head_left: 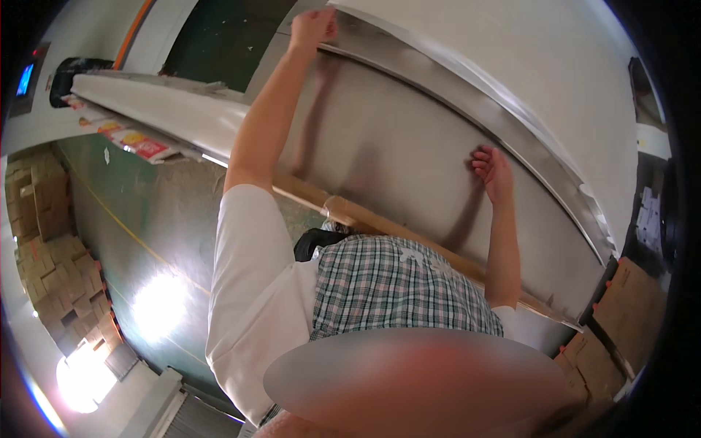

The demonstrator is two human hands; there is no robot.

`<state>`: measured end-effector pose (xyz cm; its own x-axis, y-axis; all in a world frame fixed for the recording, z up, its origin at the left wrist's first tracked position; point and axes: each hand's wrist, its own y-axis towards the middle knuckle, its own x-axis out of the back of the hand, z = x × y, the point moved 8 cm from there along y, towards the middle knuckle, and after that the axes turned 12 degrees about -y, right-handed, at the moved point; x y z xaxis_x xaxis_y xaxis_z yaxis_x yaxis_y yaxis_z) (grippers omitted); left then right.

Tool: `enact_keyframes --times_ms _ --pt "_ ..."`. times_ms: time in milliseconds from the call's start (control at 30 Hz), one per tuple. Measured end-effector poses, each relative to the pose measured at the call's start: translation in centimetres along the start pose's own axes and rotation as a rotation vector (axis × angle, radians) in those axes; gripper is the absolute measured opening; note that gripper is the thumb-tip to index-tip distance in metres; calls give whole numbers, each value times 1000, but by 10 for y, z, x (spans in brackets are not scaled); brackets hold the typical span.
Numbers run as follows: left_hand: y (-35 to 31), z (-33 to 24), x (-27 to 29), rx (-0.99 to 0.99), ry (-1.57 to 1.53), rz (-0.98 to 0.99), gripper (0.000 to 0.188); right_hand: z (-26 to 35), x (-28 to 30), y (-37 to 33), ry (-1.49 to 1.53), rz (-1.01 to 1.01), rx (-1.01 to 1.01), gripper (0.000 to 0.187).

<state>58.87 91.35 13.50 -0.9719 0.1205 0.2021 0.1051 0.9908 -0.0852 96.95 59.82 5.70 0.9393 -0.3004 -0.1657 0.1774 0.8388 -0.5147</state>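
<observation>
My left hand [312, 31] is raised at the far left end of a long metal strip [409, 79], with its fingers curled closed beside the corner of a large white sheet [533, 80]. Whether it pinches anything is hidden. Over the bare grey metal tabletop [394, 153] hovers my right hand [495, 174]; its fingers are loosely bent and apart, and nothing shows in them. The white sheet lies beyond the strip, its near edge slightly wavy toward the right end.
A wooden edge [350, 212] runs along the table's near side, close to my checked apron [409, 288]. At left, a long white panel [161, 102] has printed film [131, 139] hanging under it. Cardboard boxes [58, 281] are stacked at far left; more boxes [629, 310] stand right.
</observation>
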Motion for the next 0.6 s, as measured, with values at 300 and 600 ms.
enact_keyframes --times_ms 300,600 --pt "32 36 -43 184 -792 137 27 7 5 -1 -75 -105 -35 38" --pt "-23 36 -16 255 -820 136 17 6 8 6 13 -74 -47 39"
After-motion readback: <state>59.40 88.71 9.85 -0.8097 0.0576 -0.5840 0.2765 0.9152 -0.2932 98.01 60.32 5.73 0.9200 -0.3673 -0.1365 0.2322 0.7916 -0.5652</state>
